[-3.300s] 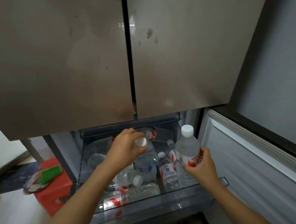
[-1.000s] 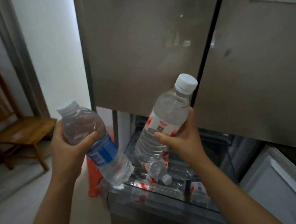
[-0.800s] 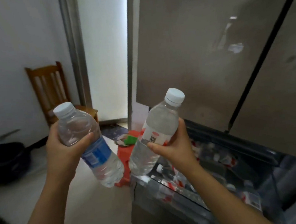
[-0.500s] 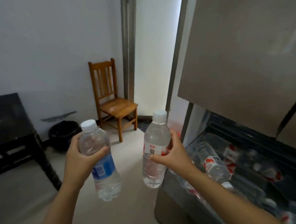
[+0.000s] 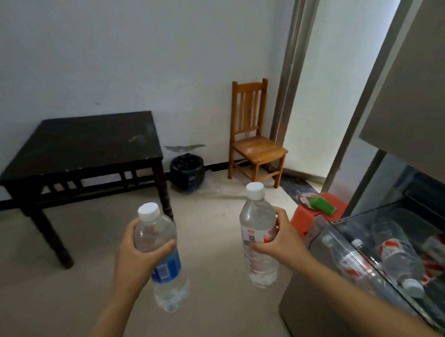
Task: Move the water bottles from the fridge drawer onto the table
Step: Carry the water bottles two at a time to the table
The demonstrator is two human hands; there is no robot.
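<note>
Mid-carry, on what looks like the first pair.

The left hand (image 5: 140,257) wraps its fingers round a blue-labelled bottle (image 5: 167,270), the right hand (image 5: 280,247) round a red-labelled bottle (image 5: 262,269), both roughly upright and well apart from the dark desk (image 5: 83,146). No bottle shows on its top, though the surface is hard to read. Several bottles (image 5: 398,254) lie in the fridge drawer (image 5: 356,216), so most of the task seems left.

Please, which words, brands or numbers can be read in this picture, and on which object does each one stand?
No text can be read here.
blue-label bottle in the left hand: print too blurred to read.
red-label bottle in the right hand: a dark square mark, words too small.
drawer bottles in the fridge drawer: red labels, blurred.
</note>
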